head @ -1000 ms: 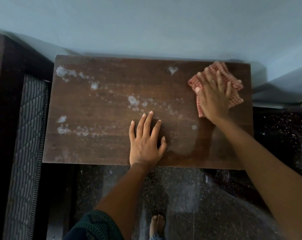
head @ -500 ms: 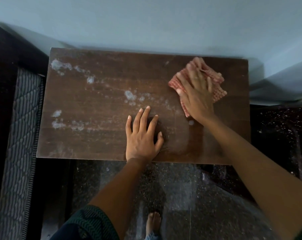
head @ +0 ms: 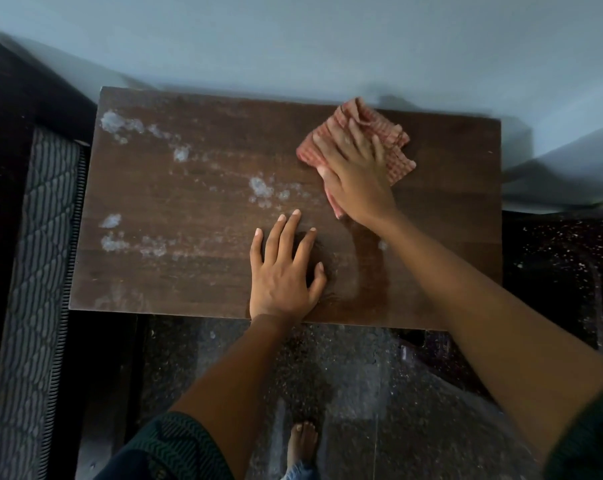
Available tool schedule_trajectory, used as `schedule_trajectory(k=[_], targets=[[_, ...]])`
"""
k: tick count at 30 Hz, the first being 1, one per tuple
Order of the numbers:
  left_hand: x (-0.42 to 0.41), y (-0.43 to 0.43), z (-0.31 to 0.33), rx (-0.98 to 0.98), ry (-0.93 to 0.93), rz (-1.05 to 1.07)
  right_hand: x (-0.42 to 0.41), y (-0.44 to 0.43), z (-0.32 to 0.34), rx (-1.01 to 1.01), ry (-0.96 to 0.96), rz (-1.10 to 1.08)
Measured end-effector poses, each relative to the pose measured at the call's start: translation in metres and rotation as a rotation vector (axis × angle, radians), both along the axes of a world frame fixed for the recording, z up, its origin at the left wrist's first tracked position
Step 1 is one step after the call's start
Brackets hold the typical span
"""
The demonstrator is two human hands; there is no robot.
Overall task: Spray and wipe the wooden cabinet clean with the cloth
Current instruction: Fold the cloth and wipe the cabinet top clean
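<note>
No writing, label, brand, number or sign can be read anywhere in view: neither on the dark brown wooden cabinet top nor on the red-and-white checked cloth lying toward the far right of that top.

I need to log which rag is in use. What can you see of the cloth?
The cloth is a red-and-white checked rag, thin woven fabric by its look, crumpled into loose folds. It lies on the wooden cabinet top, toward the back edge and right of the middle. The right hand presses down on it with fingers spread and fairly straight, hiding its middle; its edges show past the fingertips and beside the palm.
</note>
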State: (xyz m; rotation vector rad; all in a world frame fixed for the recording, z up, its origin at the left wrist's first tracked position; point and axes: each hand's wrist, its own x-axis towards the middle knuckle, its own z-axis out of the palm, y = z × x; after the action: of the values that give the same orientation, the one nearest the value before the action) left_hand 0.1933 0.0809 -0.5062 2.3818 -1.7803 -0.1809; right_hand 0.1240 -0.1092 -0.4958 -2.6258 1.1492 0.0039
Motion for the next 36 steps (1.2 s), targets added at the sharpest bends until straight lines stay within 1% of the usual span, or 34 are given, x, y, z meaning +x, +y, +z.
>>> schedule_trajectory(k=[1,2,3,5,7,8,9,10,13,16,18,20,22,25,26,28,31,34,36], targets=[[0.000,0.000,0.000,-0.006,0.002,0.000,-0.019,0.001,-0.001,-0.006,0.016,0.073],[0.000,0.000,-0.001,-0.010,0.001,0.000,-0.040,0.000,-0.001,-0.012,0.032,0.096],[0.000,0.001,-0.001,-0.011,0.002,-0.001,-0.060,-0.003,-0.001,-0.015,0.049,0.059],[-0.001,0.002,-0.001,-0.010,0.000,-0.002,-0.087,-0.013,0.002,-0.005,0.070,-0.135],[-0.001,0.001,-0.001,-0.008,-0.007,-0.003,-0.082,-0.024,0.005,0.042,0.079,-0.363],[-0.001,0.002,0.000,-0.001,-0.008,-0.006,-0.072,-0.027,0.006,0.062,0.078,-0.434],[-0.001,0.002,0.000,0.001,-0.008,-0.008,-0.059,-0.029,0.008,0.077,0.075,-0.453],[-0.001,0.002,0.000,0.003,-0.006,-0.008,-0.047,-0.028,0.008,0.085,0.070,-0.419],[-0.002,0.001,0.000,-0.004,0.004,-0.003,-0.035,-0.005,0.006,0.080,0.053,-0.173],[-0.001,0.001,0.000,-0.018,0.014,-0.004,-0.064,0.026,0.005,0.062,0.073,-0.002],[0.000,0.002,-0.001,-0.024,0.011,-0.002,-0.096,0.033,0.003,0.081,0.103,0.017],[0.001,0.003,-0.001,-0.031,0.011,-0.002,-0.127,0.030,0.004,0.081,0.114,-0.087],[0.001,0.002,-0.001,-0.033,0.016,-0.002,-0.140,0.018,0.006,0.062,0.101,-0.261],[0.001,0.002,-0.001,-0.041,0.015,-0.013,-0.113,0.011,0.008,0.054,0.101,-0.555],[0.001,0.002,-0.001,-0.047,0.015,-0.013,-0.098,0.012,0.008,0.043,0.100,-0.609],[0.001,0.003,-0.002,-0.048,0.013,-0.011,-0.068,0.024,0.008,0.033,0.080,-0.582],[0.000,0.003,-0.003,-0.048,0.009,-0.024,-0.049,0.063,0.004,0.035,0.039,-0.402],[0.000,0.002,-0.002,-0.029,0.025,-0.020,-0.067,0.111,0.001,0.010,0.057,-0.286],[0.002,0.003,-0.003,-0.046,0.044,-0.014,-0.094,0.134,0.001,0.004,0.111,-0.305]])
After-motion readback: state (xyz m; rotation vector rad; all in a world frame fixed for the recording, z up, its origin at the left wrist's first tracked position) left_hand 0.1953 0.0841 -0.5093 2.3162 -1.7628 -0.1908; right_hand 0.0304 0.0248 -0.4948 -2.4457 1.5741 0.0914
